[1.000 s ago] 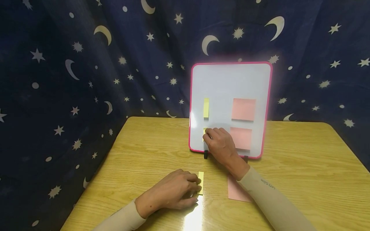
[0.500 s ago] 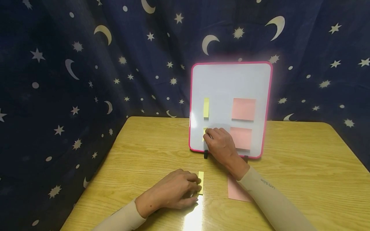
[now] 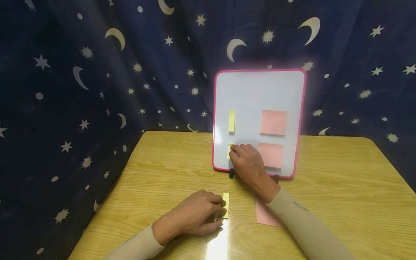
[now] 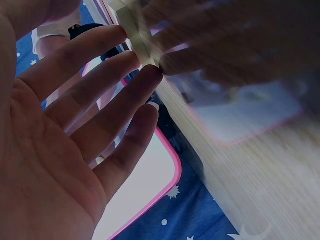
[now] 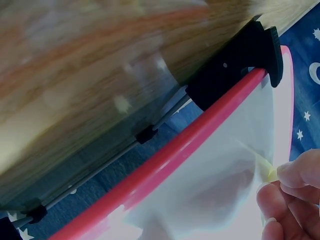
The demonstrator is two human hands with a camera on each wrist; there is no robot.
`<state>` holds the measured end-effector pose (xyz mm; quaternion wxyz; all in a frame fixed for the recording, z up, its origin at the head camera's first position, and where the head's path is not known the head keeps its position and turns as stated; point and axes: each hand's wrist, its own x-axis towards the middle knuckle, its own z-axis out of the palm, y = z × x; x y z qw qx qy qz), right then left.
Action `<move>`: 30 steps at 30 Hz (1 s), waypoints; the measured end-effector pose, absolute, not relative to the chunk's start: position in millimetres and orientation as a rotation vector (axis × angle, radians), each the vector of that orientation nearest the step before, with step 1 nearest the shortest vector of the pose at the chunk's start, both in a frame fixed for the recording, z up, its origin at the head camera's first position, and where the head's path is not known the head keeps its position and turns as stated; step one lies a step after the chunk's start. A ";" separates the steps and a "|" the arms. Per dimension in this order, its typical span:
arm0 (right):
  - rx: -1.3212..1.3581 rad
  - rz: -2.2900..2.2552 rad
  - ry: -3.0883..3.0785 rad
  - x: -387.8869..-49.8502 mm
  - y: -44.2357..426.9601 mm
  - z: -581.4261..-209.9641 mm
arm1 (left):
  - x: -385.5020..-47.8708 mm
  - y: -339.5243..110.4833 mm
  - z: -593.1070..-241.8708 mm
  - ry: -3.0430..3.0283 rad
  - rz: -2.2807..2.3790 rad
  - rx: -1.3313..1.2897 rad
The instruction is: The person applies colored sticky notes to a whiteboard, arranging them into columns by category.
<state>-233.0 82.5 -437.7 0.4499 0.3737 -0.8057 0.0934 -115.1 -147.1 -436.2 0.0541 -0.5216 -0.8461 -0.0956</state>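
My right hand (image 3: 249, 162) is at the lower left of a pink-framed whiteboard (image 3: 250, 90). Between its thumb and fingertips it pinches a narrow yellow sticky note (image 5: 272, 174), whose upper part lies against the board; the fingers hide the rest. Higher on the board is a second yellow sticky note (image 3: 232, 121). On the table, the fingertips of my left hand (image 3: 198, 213) rest on a narrow pad of yellow sticky notes (image 3: 225, 206). In the left wrist view those fingers are loosely extended and spread, touching the pad's side (image 4: 131, 30).
Two pink sticky notes, one upper (image 3: 274, 123) and one lower (image 3: 271, 156), are on the board's right side. A pink pad (image 3: 266, 216) lies partly under my right forearm. Black stand feet (image 3: 231, 173) hold the board upright on the wooden table (image 3: 175, 162). A star-patterned curtain (image 3: 182, 47) hangs behind.
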 end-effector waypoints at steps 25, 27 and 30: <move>0.931 0.274 -2.049 -232.8 84.6 -438.9 | -115.6 -147.4 -437.9 -2.572 -0.274 -1.578; 0.935 0.283 -2.057 -232.5 84.7 -439.2 | -115.5 -147.5 -437.7 -2.571 -0.270 -1.577; 0.939 0.285 -2.070 -231.6 85.1 -440.4 | -116.0 -147.6 -437.5 -2.565 -0.254 -1.581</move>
